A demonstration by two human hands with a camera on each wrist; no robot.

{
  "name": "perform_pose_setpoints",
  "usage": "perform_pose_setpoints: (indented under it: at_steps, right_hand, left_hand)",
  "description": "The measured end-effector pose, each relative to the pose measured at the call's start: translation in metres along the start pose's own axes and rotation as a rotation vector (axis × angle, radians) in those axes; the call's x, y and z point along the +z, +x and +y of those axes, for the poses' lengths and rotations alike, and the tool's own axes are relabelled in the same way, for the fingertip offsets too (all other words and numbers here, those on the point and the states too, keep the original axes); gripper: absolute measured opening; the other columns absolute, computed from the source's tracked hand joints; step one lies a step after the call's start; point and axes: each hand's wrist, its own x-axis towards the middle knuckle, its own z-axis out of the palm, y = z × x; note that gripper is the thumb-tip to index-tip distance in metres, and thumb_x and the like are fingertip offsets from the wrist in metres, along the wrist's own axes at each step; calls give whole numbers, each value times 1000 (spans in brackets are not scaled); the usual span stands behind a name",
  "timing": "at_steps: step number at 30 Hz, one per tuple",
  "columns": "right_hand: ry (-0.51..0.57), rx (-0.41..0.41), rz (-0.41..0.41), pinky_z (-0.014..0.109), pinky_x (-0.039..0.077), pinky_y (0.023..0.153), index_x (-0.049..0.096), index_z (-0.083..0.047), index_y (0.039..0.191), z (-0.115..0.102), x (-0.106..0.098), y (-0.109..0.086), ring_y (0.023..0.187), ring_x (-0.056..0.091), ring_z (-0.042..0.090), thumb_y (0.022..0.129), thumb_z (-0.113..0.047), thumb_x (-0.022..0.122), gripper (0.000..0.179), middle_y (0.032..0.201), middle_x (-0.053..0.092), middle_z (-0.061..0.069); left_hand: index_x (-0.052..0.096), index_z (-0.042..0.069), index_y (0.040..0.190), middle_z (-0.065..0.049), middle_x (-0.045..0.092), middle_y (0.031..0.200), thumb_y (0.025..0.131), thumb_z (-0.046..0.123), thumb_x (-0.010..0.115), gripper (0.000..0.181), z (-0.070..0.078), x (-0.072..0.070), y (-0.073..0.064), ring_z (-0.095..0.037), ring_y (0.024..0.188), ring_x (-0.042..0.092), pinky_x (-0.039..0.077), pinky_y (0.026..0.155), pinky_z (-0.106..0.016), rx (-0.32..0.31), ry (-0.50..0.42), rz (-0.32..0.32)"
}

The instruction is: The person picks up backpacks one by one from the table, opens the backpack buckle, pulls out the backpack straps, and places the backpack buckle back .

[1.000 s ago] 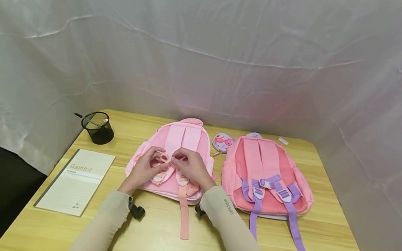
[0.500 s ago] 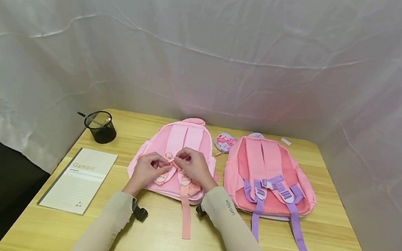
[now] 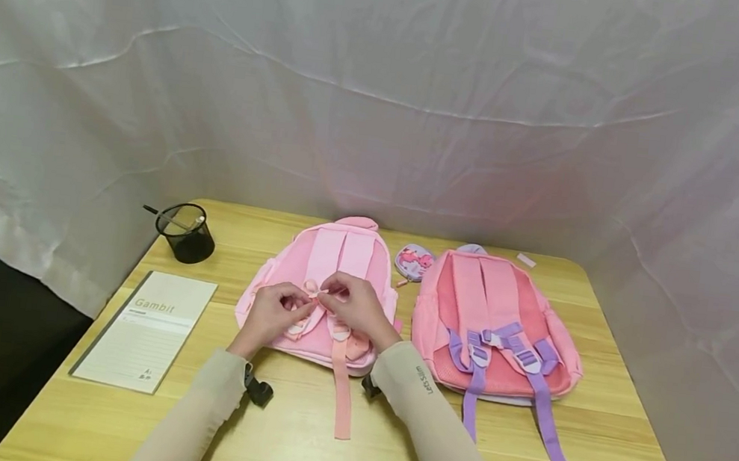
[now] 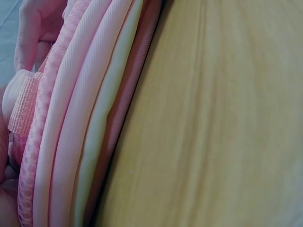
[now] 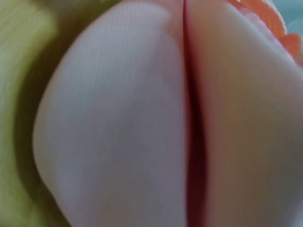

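Note:
A light pink backpack (image 3: 299, 253) lies on the table with its shoulder straps facing up. Over its middle, both hands meet at a small peach strap (image 3: 312, 284) that stands up in a loop. My left hand (image 3: 269, 317) pinches this strap from the left, thumb against fingers. From the right, my right hand (image 3: 355, 306) pinches it too, the tips nearly touching the left ones. Fingers hide most of what they hold. A white plastic piece with peach webbing (image 4: 26, 104) shows at the backpack's edge in the left wrist view. Pink fabric (image 5: 118, 113) fills the right wrist view.
A coral backpack (image 3: 498, 296) with purple straps (image 3: 545, 422) lies on the right, near a small purple pouch (image 3: 413, 262). To the left are a notebook (image 3: 145, 331) and a black mesh pen cup (image 3: 192, 243). A peach strap end (image 3: 342, 400) hangs toward the front.
The left fingers have closed in from a wider spread and come nearer the right fingertips at the peach strap. The camera view has shifted slightly. In the last half second hardly anything moves.

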Motion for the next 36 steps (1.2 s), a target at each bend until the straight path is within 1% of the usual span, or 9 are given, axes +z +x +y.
perform_pose_setpoints:
  at_steps: [4,12,16,21,25,28,30,33,36]
  right_hand:
    - [8,0,-6,28,53,83,75,-16,101,-2,0,0,87,65,10,96,-20,75,7,93,74,-2]
    - [72,13,42,25,54,74,77,-17,99,-3,4,-1,80,65,9,95,-18,76,4,90,74,-3]
    - [91,28,55,25,55,71,77,-18,99,-3,5,-1,78,66,9,95,-19,76,4,90,74,-4]
    - [109,46,87,27,55,71,77,-20,98,-2,4,-2,78,66,11,95,-20,76,4,93,75,-4]
    - [102,39,89,27,54,74,77,-20,99,-2,3,-1,83,66,11,94,-22,76,5,95,75,-4]
    - [91,36,96,28,54,75,77,-19,99,-1,2,-1,84,65,11,94,-22,76,6,96,75,-5]
    - [97,43,102,28,54,74,77,-19,98,-1,2,-1,82,65,12,94,-22,77,5,95,75,-5]
    - [95,56,105,28,54,73,77,-19,98,0,2,0,81,66,12,94,-21,77,5,93,75,-5]
    - [85,57,100,27,54,73,77,-19,98,0,3,0,82,66,13,94,-20,77,4,93,76,-5]
  left_hand:
    - [79,14,83,4,62,69,84,13,86,7,1,-1,0,-8,62,48,38,57,-22,-17,-13,-9]
    - [79,13,86,2,62,69,83,11,85,7,2,-2,-1,-9,62,48,38,58,-22,-34,-41,-34]
    - [79,10,86,2,64,71,83,8,85,7,1,-2,-1,-8,63,48,38,59,-22,-26,-40,-50]
    - [79,11,86,2,66,73,83,9,84,6,2,0,0,-8,64,50,40,60,-22,-2,-30,-70]
    - [78,14,86,3,64,73,84,12,85,8,3,1,1,-10,64,50,40,60,-22,-44,-39,-45]
    - [78,15,88,1,63,72,85,16,86,8,4,3,3,-11,64,51,41,60,-22,-86,-77,-19]
    - [78,13,89,-2,64,72,86,17,85,8,6,3,4,-11,64,52,42,60,-21,-101,-110,-12]
    - [79,10,89,-8,69,75,86,15,85,8,8,3,3,-12,66,55,44,61,-20,-117,-148,-19]
    - [79,6,91,-11,72,80,86,10,84,8,8,2,2,-11,68,57,46,62,-19,-136,-153,-36]
